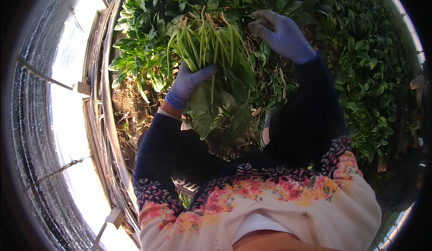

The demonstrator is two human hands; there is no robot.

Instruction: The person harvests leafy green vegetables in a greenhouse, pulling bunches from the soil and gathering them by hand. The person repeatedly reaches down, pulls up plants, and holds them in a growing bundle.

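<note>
My left hand (192, 82), in a thin purple-blue glove, is closed around a bunch of leafy greens that look like spinach (209, 48). The pinkish root ends point up and away from me, and the broad dark leaves hang down over my wrist side. My right hand (278, 33), gloved alike, is raised to the right of the bunch, apart from it. Its thumb and fingers are curved with a gap between them. Whether the fingertips touch anything is not plain; leaves of the growing plants (263, 51) lie just below and behind them.
Dense spinach-like plants (364, 65) grow ahead and to the right. Along the left runs a pale edge pipe or board (108, 82) beside plastic sheeting (37, 116). Bare soil with plant scraps (131, 99) lies at the left. At the far right is a dark, unclear shape (401, 180).
</note>
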